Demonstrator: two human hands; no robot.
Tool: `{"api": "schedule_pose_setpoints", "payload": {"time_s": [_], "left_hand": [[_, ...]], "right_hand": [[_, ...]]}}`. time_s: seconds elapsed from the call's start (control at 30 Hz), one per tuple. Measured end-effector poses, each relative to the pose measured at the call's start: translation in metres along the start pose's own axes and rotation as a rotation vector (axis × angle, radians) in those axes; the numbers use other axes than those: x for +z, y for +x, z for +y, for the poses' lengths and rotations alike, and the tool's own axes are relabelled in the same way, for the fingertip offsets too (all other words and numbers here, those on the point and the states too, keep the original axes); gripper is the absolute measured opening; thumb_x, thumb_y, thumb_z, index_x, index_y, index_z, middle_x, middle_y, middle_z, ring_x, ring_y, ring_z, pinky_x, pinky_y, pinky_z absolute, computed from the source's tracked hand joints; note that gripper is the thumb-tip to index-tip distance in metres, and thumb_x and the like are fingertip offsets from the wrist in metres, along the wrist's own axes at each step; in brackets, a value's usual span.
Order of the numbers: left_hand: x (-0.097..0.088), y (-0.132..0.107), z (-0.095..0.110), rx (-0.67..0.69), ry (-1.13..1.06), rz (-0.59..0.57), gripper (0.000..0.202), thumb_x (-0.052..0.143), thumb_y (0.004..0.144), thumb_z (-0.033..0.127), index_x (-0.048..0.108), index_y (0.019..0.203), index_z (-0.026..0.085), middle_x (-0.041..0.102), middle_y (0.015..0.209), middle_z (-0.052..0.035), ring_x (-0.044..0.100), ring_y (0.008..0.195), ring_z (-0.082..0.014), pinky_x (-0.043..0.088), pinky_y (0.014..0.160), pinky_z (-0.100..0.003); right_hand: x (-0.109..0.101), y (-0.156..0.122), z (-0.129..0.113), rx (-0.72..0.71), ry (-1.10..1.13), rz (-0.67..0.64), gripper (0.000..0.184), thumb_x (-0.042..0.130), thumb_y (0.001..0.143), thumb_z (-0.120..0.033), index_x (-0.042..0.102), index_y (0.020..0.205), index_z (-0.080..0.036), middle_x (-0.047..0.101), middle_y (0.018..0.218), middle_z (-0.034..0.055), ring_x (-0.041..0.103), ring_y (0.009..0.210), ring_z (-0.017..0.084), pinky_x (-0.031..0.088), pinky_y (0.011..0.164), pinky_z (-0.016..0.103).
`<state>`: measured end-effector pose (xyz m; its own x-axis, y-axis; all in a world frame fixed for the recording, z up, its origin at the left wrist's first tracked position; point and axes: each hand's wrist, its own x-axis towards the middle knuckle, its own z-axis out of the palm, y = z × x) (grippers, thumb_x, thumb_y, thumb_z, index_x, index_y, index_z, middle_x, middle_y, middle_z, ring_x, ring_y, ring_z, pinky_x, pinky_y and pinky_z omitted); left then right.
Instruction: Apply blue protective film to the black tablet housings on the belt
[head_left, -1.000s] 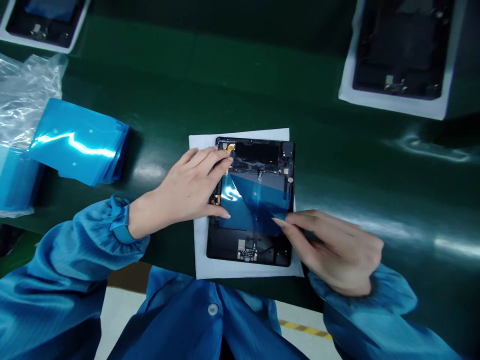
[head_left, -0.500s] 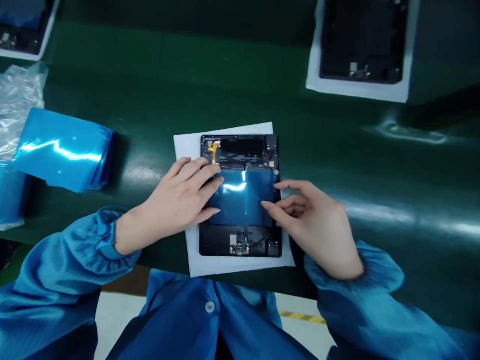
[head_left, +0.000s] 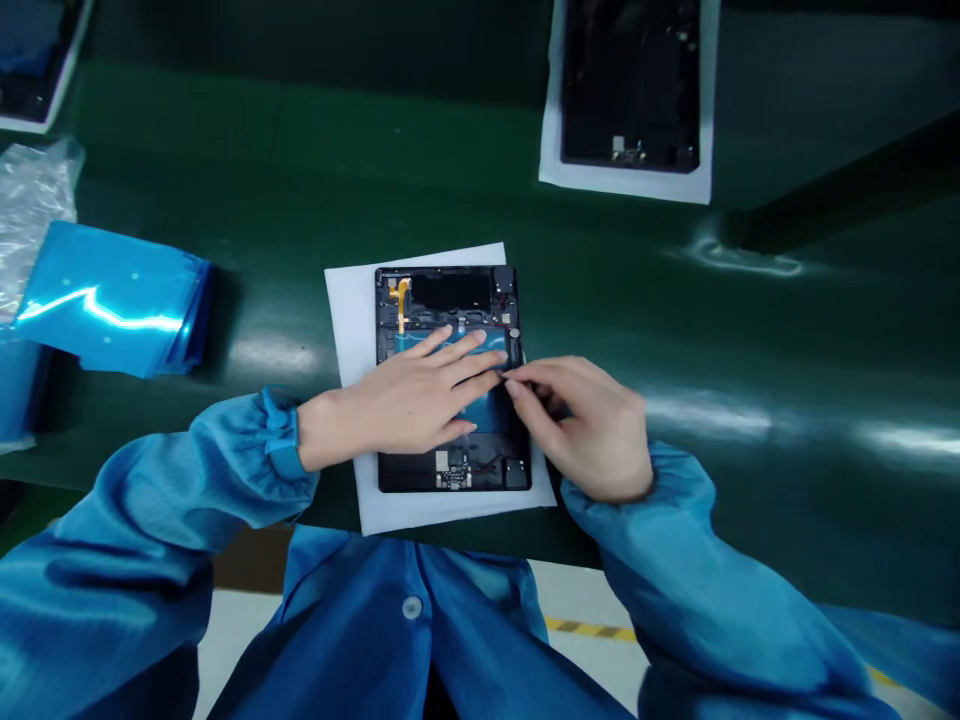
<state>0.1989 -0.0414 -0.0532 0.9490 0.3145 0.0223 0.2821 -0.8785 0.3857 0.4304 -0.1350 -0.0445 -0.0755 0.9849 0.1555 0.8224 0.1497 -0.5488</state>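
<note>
An opened black tablet body (head_left: 450,300) lies on a white sheet (head_left: 345,310) on the green belt. A blue film (head_left: 491,410) covers its middle. My left hand (head_left: 416,395) rests flat on the film, fingers spread and pointing right. Beside it, my right hand (head_left: 581,420) has its fingertips pinched at the film's right edge, touching my left fingertips. Most of the film is hidden under both hands.
A stack of blue films (head_left: 112,300) lies at the left beside clear plastic wrap (head_left: 34,200). Another tablet body on a white sheet (head_left: 630,90) sits at the back right. A third one (head_left: 30,60) shows at the top left corner.
My left hand slid right onto the film and now lies flat on it. My right hand moved up to the film's right edge and pinched there. The film went from lifted to flat.
</note>
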Motion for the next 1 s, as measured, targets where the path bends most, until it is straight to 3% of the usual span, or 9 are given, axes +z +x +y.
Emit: {"api": "schedule_pose_setpoints", "payload": {"time_s": [0.1, 0.2, 0.3, 0.43, 0.6, 0.77, 0.9, 1.0], "left_hand": [[-0.016, -0.021, -0.025, -0.076, -0.040, 0.174, 0.040, 0.051, 0.112, 0.027, 0.067, 0.146, 0.013, 0.066, 0.159, -0.0163, 0.060, 0.152, -0.0273, 0.050, 0.129, -0.047], [-0.024, -0.043, -0.046, -0.273, 0.020, 0.288, 0.042, 0.052, 0.110, 0.025, 0.063, 0.148, 0.010, 0.065, 0.157, -0.0204, 0.060, 0.151, -0.0316, 0.052, 0.126, -0.053], [-0.016, -0.055, -0.053, -0.336, 0.069, 0.257, 0.047, 0.049, 0.111, 0.025, 0.058, 0.154, 0.008, 0.061, 0.162, -0.0229, 0.057, 0.155, -0.0326, 0.048, 0.128, -0.054], [-0.002, -0.058, -0.050, -0.352, 0.113, 0.257, 0.050, 0.041, 0.113, 0.026, 0.055, 0.158, 0.009, 0.059, 0.165, -0.0211, 0.054, 0.158, -0.0284, 0.043, 0.133, -0.050], [-0.002, -0.057, -0.046, -0.356, 0.126, 0.245, 0.053, 0.041, 0.113, 0.025, 0.051, 0.162, 0.008, 0.056, 0.167, -0.0208, 0.049, 0.162, -0.0297, 0.040, 0.135, -0.051], [-0.006, -0.057, -0.045, -0.378, 0.092, 0.203, 0.054, 0.040, 0.112, 0.024, 0.051, 0.163, 0.009, 0.055, 0.169, -0.0194, 0.048, 0.163, -0.0298, 0.039, 0.137, -0.052], [-0.006, -0.056, -0.045, -0.379, 0.099, 0.208, 0.054, 0.040, 0.113, 0.026, 0.052, 0.163, 0.009, 0.055, 0.169, -0.0191, 0.048, 0.163, -0.0293, 0.039, 0.137, -0.051], [-0.004, -0.056, -0.046, -0.372, 0.117, 0.226, 0.052, 0.040, 0.114, 0.027, 0.054, 0.161, 0.009, 0.056, 0.168, -0.0191, 0.051, 0.160, -0.0293, 0.041, 0.136, -0.051]], "right_hand": [[0.003, 0.007, -0.010, -0.416, -0.138, -0.150, 0.029, 0.060, 0.112, -0.032, 0.081, 0.127, -0.019, 0.083, 0.130, 0.0084, 0.079, 0.098, 0.024, 0.063, 0.087, 0.037], [0.012, 0.024, -0.018, -0.652, -0.261, -0.278, 0.042, 0.063, 0.111, -0.043, 0.076, 0.141, -0.016, 0.072, 0.153, 0.0062, 0.077, 0.090, 0.023, 0.062, 0.074, 0.038], [0.024, 0.046, -0.022, -0.663, -0.336, -0.339, 0.057, 0.063, 0.109, -0.052, 0.069, 0.153, -0.017, 0.063, 0.163, 0.0065, 0.075, 0.081, 0.023, 0.058, 0.064, 0.040], [0.032, 0.059, -0.023, -0.636, -0.354, -0.328, 0.060, 0.061, 0.110, -0.055, 0.068, 0.156, -0.017, 0.063, 0.163, 0.0081, 0.075, 0.080, 0.024, 0.057, 0.063, 0.041], [0.027, 0.043, -0.022, -0.732, -0.265, -0.322, 0.052, 0.067, 0.107, -0.051, 0.075, 0.146, -0.018, 0.068, 0.157, 0.0057, 0.069, 0.068, 0.018, 0.056, 0.061, 0.037], [0.022, 0.033, -0.016, -0.592, -0.374, -0.202, 0.053, 0.062, 0.111, -0.048, 0.072, 0.150, -0.013, 0.068, 0.156, 0.0106, 0.071, 0.065, 0.018, 0.054, 0.057, 0.037], [0.016, 0.026, -0.013, -0.685, -0.314, -0.261, 0.049, 0.058, 0.113, -0.047, 0.075, 0.144, -0.013, 0.067, 0.157, 0.0076, 0.070, 0.063, 0.014, 0.056, 0.056, 0.034], [0.007, 0.020, -0.005, -0.606, -0.376, -0.188, 0.050, 0.059, 0.112, -0.050, 0.076, 0.144, -0.014, 0.072, 0.151, 0.0078, 0.071, 0.060, 0.015, 0.054, 0.052, 0.034]]}}
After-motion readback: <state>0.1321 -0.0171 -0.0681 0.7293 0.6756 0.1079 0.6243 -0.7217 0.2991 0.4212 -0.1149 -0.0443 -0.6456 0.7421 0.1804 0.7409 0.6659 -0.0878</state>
